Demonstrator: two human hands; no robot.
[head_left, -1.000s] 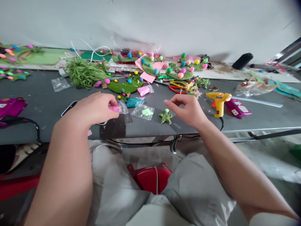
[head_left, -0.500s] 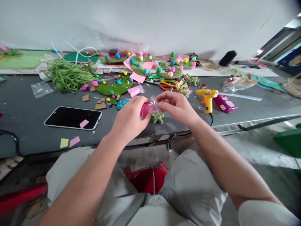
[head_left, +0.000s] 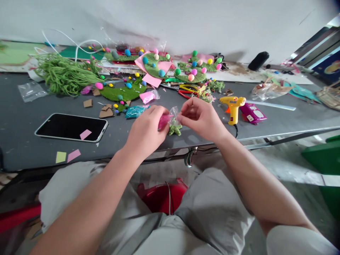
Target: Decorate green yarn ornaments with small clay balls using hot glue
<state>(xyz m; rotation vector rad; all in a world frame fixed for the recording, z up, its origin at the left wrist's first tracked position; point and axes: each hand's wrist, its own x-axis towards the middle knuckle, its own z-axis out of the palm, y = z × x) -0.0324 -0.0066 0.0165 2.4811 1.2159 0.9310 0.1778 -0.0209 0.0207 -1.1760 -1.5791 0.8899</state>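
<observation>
A small clear bag with pink contents (head_left: 164, 122) hangs between my hands above the table's front edge. My left hand (head_left: 148, 126) is wrapped round its pink, filled part. The fingertips of my right hand (head_left: 199, 118) pinch the loose clear end of the same bag. Just below and behind the bag lies a small green yarn-wrapped piece (head_left: 175, 130), partly covered by the plastic. A teal bag (head_left: 135, 111) rests on the table beside my left hand, and a second pink bag (head_left: 147, 96) lies farther back.
At left are a phone (head_left: 71, 127) and green yarn (head_left: 66, 75). A yellow glue gun (head_left: 233, 108), its cord hanging down, stands beside a purple packet (head_left: 253, 113) at right. Behind my hands are red-handled pliers (head_left: 187, 94) and green felt with pompoms (head_left: 123, 90).
The view has shifted slightly, so the table items at left appear farther left and higher. Both hands keep hold of the pink bag, and my right fingertips have moved slightly away from my left hand.
</observation>
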